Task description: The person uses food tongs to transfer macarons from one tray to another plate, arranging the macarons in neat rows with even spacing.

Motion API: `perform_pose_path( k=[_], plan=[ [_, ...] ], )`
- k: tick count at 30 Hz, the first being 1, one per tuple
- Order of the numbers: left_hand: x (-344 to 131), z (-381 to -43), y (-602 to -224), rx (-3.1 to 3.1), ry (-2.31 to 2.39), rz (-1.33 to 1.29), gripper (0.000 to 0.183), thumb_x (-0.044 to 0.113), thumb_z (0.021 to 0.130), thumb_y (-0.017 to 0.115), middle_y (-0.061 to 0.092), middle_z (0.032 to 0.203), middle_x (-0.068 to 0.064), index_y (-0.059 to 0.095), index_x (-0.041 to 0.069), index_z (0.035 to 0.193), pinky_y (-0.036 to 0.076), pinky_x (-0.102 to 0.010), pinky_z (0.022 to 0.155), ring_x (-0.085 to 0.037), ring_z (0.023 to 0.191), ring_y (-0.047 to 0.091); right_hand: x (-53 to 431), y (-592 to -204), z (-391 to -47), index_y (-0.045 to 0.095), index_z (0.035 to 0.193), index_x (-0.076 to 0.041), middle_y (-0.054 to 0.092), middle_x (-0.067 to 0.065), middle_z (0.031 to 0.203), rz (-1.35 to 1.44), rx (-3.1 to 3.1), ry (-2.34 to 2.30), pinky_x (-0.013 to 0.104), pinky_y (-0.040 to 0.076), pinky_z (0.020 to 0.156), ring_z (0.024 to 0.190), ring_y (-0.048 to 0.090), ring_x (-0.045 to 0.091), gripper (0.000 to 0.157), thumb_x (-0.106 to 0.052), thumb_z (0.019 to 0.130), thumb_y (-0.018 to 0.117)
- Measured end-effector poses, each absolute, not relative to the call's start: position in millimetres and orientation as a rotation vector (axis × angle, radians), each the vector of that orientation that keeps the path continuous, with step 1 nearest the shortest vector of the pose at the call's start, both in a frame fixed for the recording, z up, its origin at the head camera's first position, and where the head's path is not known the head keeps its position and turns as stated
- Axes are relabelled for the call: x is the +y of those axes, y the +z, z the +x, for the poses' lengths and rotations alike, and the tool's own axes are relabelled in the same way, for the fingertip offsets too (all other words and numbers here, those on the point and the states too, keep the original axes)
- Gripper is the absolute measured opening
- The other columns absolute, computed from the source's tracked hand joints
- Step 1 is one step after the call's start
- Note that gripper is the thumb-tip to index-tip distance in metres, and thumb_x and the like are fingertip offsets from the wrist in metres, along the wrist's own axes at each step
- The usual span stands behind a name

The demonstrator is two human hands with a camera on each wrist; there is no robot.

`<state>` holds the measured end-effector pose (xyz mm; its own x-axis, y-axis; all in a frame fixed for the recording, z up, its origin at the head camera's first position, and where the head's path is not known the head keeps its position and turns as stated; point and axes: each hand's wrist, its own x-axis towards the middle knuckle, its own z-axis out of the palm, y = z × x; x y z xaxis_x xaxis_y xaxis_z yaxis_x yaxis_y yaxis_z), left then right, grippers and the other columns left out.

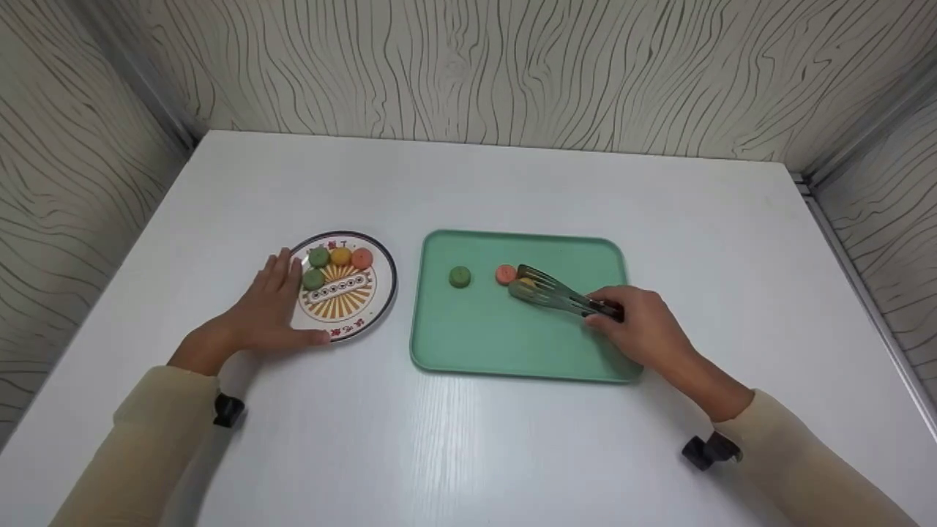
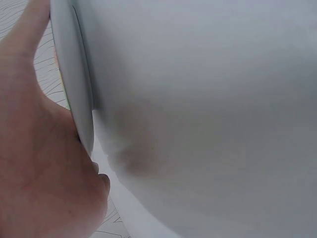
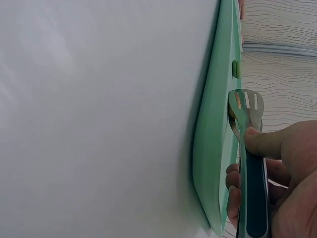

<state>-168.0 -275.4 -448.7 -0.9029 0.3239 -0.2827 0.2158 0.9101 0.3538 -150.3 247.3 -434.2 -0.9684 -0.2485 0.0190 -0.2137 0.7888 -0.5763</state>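
On the left, my left hand (image 1: 271, 311) rests against a round patterned plate (image 1: 382, 300), fingers along its left rim and thumb at its near rim. Two green round pieces, a yellow one (image 1: 340, 256) and a pink one (image 1: 361, 258) sit on that plate. My right hand (image 1: 644, 326) grips slotted metal tongs (image 3: 254, 191) by their dark handles, over a green tray (image 1: 468, 333). Between the tong tips is a yellow round piece (image 1: 526, 282), partly covered by them. Close beside it lies a pink round piece (image 1: 505, 274); farther left is a green one (image 1: 460, 277).
Plate and tray stand apart on a white table (image 1: 454, 446), with a strip of tabletop between them. Wood-grain patterned panels (image 1: 454, 73) rise behind the table and at both sides. Black wrist-worn devices (image 1: 229, 410) sit at both sleeve cuffs.
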Motion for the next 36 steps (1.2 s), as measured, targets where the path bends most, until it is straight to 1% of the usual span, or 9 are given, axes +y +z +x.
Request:
perform_pose_path(
  k=[4, 12, 21, 28, 33, 36],
  plan=[
    [-275.1, -168.5, -447.9, 2.734, 0.447, 0.398, 0.134, 0.072, 0.080, 0.068, -0.011, 0.163, -0.035, 0.001, -0.015, 0.156, 0.004, -0.064, 0.121, -0.052, 0.151, -0.010, 247.0, -433.2, -149.9, 0.075, 0.116, -0.002, 0.073, 0.007, 0.099, -0.375, 2.910, -0.937, 0.034, 0.046, 0.070, 0.079, 0.056, 0.018, 0.027, -0.012, 0.091, 0.078],
    [-274.5, -168.2, -448.2, 2.731, 0.441, 0.384, 0.134, 0.072, 0.080, 0.068, -0.012, 0.164, -0.034, 0.000, -0.014, 0.156, 0.004, -0.064, 0.121, -0.051, 0.151, -0.011, 247.2, -432.6, -150.5, 0.075, 0.115, -0.004, 0.072, 0.004, 0.095, -0.387, 2.913, -0.941, 0.033, 0.045, 0.068, 0.077, 0.056, 0.017, 0.025, -0.011, 0.091, 0.078],
    [-273.9, -167.9, -446.9, 2.723, 0.454, 0.373, 0.136, 0.074, 0.078, 0.069, -0.012, 0.164, -0.033, 0.000, -0.013, 0.157, 0.004, -0.063, 0.121, -0.051, 0.151, -0.011, 246.7, -432.0, -150.7, 0.075, 0.115, -0.002, 0.073, 0.005, 0.094, -0.398, 2.927, -0.937, 0.029, 0.043, 0.064, 0.074, 0.055, 0.016, 0.026, -0.010, 0.090, 0.078],
    [-274.7, -168.8, -447.8, 2.725, 0.456, 0.379, 0.136, 0.074, 0.079, 0.069, -0.012, 0.164, -0.034, 0.000, -0.014, 0.156, 0.004, -0.063, 0.121, -0.051, 0.151, -0.011, 246.4, -429.5, -150.5, 0.075, 0.115, -0.002, 0.073, 0.006, 0.095, -0.400, 2.939, -0.925, 0.034, 0.046, 0.068, 0.076, 0.056, 0.017, 0.026, -0.010, 0.090, 0.078],
    [-276.0, -168.8, -449.7, 2.736, 0.475, 0.397, 0.134, 0.071, 0.080, 0.070, -0.011, 0.164, -0.035, 0.001, -0.015, 0.156, 0.004, -0.063, 0.121, -0.051, 0.151, -0.011, 246.0, -427.6, -151.1, 0.074, 0.117, -0.002, 0.074, 0.009, 0.100, -0.395, 2.938, -0.912, 0.039, 0.049, 0.073, 0.082, 0.062, 0.019, 0.027, -0.012, 0.092, 0.076],
    [-276.2, -168.7, -449.6, 2.735, 0.473, 0.397, 0.133, 0.071, 0.080, 0.069, -0.011, 0.164, -0.034, 0.001, -0.015, 0.156, 0.004, -0.063, 0.121, -0.051, 0.151, -0.011, 245.1, -425.7, -151.3, 0.074, 0.118, -0.002, 0.073, 0.009, 0.101, -0.392, 2.936, -0.910, 0.040, 0.050, 0.074, 0.083, 0.062, 0.020, 0.028, -0.013, 0.092, 0.076]
  ],
)
